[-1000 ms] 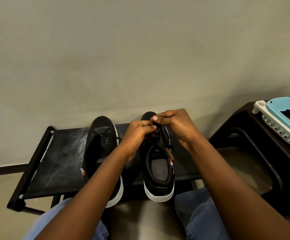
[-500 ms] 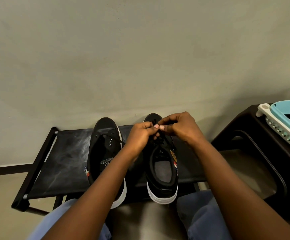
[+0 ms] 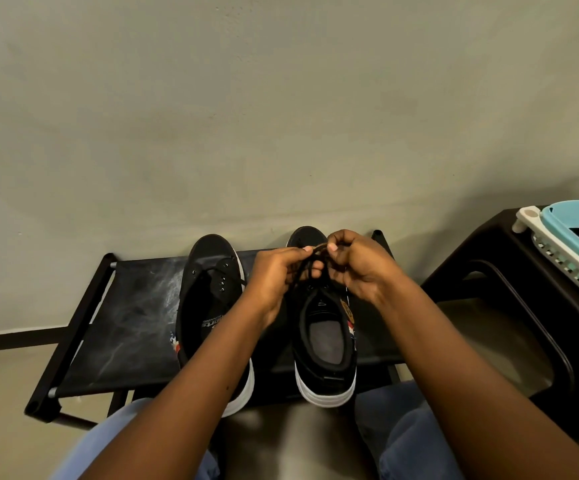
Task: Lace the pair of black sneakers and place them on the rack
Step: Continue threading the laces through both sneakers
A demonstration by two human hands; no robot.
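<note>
Two black sneakers with white soles stand side by side on a black fabric rack (image 3: 129,327), toes toward the wall. The left sneaker (image 3: 208,299) has a loose lace lying across its open tongue. Over the right sneaker (image 3: 322,341), my left hand (image 3: 274,275) and my right hand (image 3: 357,265) meet above the eyelets. Both pinch the black lace (image 3: 310,263), which loops between their fingertips. The hands hide the front part of the right sneaker's lacing.
A grey wall rises right behind the rack. A dark plastic stool (image 3: 509,306) stands to the right, with a white and blue basket (image 3: 572,244) on top. My knees in blue trousers (image 3: 416,438) sit below the rack's front edge.
The view has shifted slightly, so rack and shoes sit lower in frame. My hands have drawn a little apart, pulling a loop of lace up between them.
</note>
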